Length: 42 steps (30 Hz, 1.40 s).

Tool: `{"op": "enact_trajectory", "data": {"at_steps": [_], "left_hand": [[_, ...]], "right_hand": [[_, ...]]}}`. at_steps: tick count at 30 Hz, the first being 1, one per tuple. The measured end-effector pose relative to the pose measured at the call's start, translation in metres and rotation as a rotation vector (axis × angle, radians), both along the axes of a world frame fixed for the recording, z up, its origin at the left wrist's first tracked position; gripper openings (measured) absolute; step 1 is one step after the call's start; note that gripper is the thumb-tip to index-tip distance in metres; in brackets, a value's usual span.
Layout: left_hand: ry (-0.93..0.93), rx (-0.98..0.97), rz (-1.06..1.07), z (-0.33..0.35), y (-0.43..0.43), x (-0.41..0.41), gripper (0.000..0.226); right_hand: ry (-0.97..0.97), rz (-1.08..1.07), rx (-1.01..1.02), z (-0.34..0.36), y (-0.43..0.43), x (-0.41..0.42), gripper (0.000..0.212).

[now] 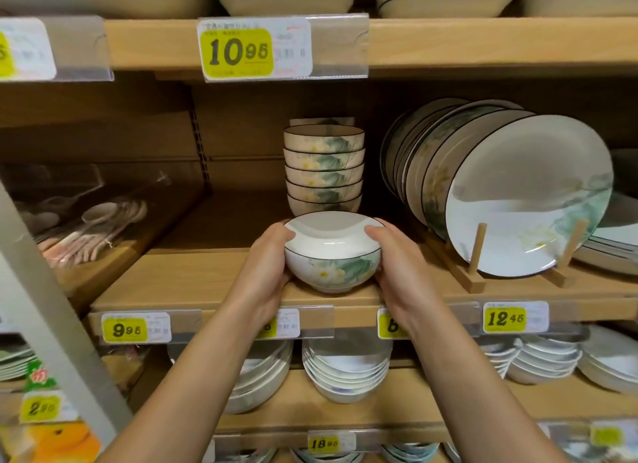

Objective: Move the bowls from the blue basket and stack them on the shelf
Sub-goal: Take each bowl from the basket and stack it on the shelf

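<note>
A white bowl [333,252] with a dark rim and a green-and-yellow flower print stands at the front edge of the wooden shelf [193,283]. My left hand [267,265] grips its left side and my right hand [397,262] grips its right side, fingers curled round the wall. Directly behind it rises a stack of several matching bowls [324,169], with another stack partly hidden behind that. The blue basket is out of view.
Large matching plates [524,193] lean in a wooden rack [476,255] to the right. Ceramic spoons [93,231] lie on the left shelf section. Price tags line the shelf edges. More bowls and dishes [345,369] fill the shelf below, and big bowls sit above.
</note>
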<state>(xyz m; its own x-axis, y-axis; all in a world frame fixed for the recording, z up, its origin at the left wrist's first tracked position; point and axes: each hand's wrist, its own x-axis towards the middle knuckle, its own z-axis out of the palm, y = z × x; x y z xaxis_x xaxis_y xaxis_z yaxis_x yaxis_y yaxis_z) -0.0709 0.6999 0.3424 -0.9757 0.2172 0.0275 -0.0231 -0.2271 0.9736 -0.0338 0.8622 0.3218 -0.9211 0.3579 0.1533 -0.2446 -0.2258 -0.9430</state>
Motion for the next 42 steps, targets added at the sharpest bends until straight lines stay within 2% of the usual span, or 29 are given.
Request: {"op": "enact_trajectory", "data": {"at_steps": [7, 9, 14, 16, 26, 33, 42], "left_hand": [[0.04, 0.045, -0.09, -0.01, -0.013, 0.003, 0.029], [0.072, 0.033, -0.128, -0.015, -0.023, 0.006, 0.036], [0.163, -0.02, -0.134, -0.028, -0.036, 0.013, 0.068], [0.194, -0.029, -0.136, -0.028, -0.035, 0.013, 0.071], [0.194, -0.014, -0.203, -0.017, -0.031, -0.002, 0.043], [0.172, -0.027, -0.213, -0.015, -0.032, -0.008, 0.06], [0.15, -0.028, -0.264, -0.014, -0.038, -0.008, 0.055]], "right_hand": [[-0.022, 0.039, 0.002, 0.006, 0.007, 0.009, 0.021], [-0.026, 0.071, -0.023, 0.002, 0.016, 0.016, 0.021], [-0.038, 0.168, -0.033, -0.001, 0.026, 0.026, 0.038], [-0.028, 0.167, -0.032, -0.001, 0.025, 0.026, 0.038], [0.013, 0.119, 0.0, 0.004, 0.015, 0.015, 0.033], [0.02, 0.095, 0.025, 0.003, 0.015, 0.012, 0.03], [0.0, 0.053, 0.012, 0.008, 0.009, 0.017, 0.028]]}}
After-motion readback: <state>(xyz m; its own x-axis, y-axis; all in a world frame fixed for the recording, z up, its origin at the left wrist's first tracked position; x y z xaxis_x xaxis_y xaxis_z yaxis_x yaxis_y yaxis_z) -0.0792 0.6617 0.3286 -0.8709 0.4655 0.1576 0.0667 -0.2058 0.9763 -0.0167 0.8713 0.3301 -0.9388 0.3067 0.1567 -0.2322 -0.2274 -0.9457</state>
